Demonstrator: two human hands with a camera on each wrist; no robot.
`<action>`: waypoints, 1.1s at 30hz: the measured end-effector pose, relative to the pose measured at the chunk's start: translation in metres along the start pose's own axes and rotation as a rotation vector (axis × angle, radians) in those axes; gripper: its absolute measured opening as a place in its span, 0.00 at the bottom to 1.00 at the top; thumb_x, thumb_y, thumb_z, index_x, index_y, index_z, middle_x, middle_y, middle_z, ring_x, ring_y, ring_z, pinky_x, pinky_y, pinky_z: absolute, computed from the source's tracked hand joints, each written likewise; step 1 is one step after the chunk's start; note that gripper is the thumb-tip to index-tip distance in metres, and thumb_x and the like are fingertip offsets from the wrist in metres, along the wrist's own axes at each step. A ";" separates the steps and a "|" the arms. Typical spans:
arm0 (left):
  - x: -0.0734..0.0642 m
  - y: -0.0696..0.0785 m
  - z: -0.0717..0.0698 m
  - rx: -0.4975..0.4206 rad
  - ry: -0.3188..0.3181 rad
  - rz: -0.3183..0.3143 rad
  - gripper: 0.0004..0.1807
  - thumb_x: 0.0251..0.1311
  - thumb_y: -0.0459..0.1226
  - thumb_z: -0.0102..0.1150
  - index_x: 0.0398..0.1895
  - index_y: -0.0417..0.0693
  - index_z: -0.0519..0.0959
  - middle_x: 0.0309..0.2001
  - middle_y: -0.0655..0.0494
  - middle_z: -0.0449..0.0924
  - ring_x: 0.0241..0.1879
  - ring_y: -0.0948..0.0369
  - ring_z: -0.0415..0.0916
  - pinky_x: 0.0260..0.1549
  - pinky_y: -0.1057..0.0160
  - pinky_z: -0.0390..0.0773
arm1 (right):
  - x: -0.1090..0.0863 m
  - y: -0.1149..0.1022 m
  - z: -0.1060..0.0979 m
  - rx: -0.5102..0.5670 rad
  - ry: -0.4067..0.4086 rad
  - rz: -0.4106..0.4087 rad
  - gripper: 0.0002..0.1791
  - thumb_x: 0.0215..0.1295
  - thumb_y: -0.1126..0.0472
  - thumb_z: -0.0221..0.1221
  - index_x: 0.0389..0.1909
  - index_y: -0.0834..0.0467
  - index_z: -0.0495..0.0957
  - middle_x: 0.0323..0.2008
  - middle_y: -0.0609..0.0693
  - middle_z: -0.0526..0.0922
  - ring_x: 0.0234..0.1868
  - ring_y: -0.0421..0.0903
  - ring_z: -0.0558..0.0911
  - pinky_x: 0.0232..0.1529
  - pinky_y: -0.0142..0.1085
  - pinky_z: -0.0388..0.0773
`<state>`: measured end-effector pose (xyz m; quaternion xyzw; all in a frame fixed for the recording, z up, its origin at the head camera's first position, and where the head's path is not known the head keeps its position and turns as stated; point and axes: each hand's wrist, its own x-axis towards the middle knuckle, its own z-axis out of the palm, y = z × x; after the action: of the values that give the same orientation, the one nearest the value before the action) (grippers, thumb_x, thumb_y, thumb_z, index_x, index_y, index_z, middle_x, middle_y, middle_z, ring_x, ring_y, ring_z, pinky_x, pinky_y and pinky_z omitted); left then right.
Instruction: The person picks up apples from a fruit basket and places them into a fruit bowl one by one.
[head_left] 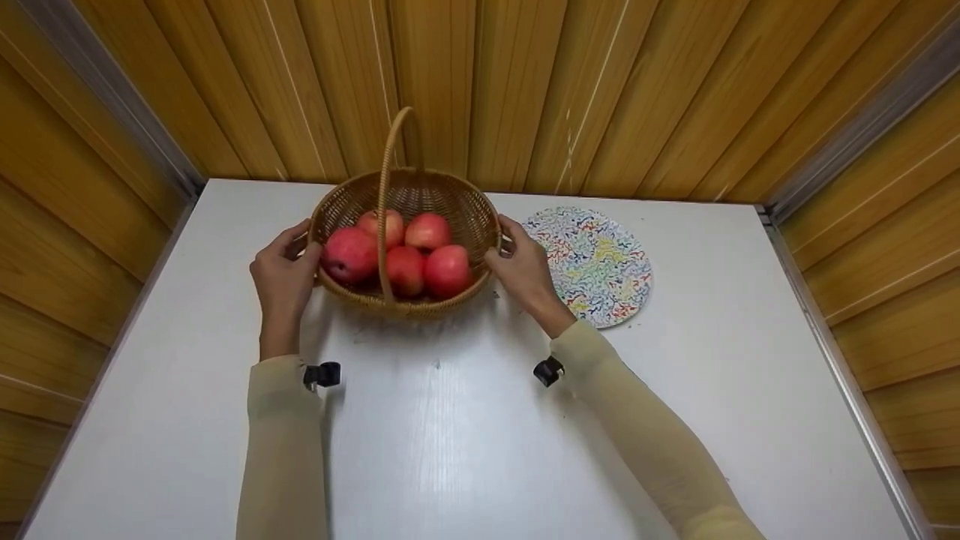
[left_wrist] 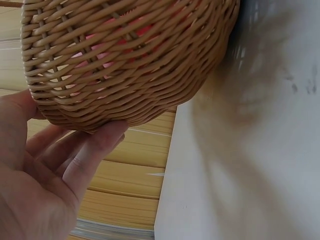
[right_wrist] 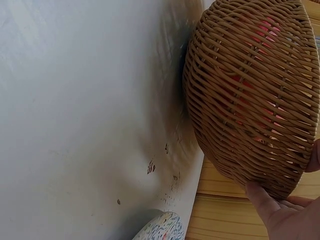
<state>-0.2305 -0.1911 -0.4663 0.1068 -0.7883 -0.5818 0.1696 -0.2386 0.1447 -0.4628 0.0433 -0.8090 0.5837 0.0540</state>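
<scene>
Left fingers (left_wrist: 92, 150) and right fingers (right_wrist: 262, 201) grip a wicker basket (head_left: 420, 306), white table (head_left: 442, 435) below, wood-panelled walls (head_left: 510, 90) around.

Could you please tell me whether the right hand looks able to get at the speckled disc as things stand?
Probably not while the right hand grips the basket; if it let go, the speckled disc seems within easy reach, with nothing on top.
</scene>
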 end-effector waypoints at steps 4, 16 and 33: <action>-0.001 -0.001 0.001 -0.011 0.022 0.021 0.22 0.69 0.36 0.61 0.65 0.48 0.85 0.55 0.46 0.88 0.49 0.56 0.88 0.26 0.71 0.84 | 0.001 0.000 -0.001 -0.018 -0.004 -0.007 0.34 0.70 0.69 0.59 0.77 0.66 0.67 0.72 0.63 0.74 0.66 0.57 0.81 0.60 0.37 0.81; -0.022 -0.019 0.009 -0.253 -0.010 -0.056 0.26 0.74 0.45 0.65 0.73 0.55 0.78 0.67 0.53 0.80 0.58 0.55 0.84 0.45 0.68 0.85 | 0.003 0.003 -0.002 -0.121 -0.030 -0.064 0.33 0.74 0.65 0.57 0.78 0.65 0.65 0.71 0.62 0.74 0.65 0.56 0.79 0.62 0.39 0.80; -0.027 -0.028 0.018 -0.328 0.002 -0.029 0.29 0.74 0.48 0.65 0.75 0.52 0.76 0.69 0.54 0.78 0.59 0.58 0.83 0.37 0.69 0.84 | 0.006 0.008 -0.003 -0.179 -0.036 -0.086 0.34 0.73 0.66 0.56 0.79 0.64 0.65 0.71 0.62 0.73 0.66 0.57 0.78 0.62 0.44 0.80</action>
<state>-0.2132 -0.1738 -0.5014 0.0895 -0.6809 -0.7049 0.1772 -0.2455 0.1497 -0.4691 0.0835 -0.8562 0.5053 0.0683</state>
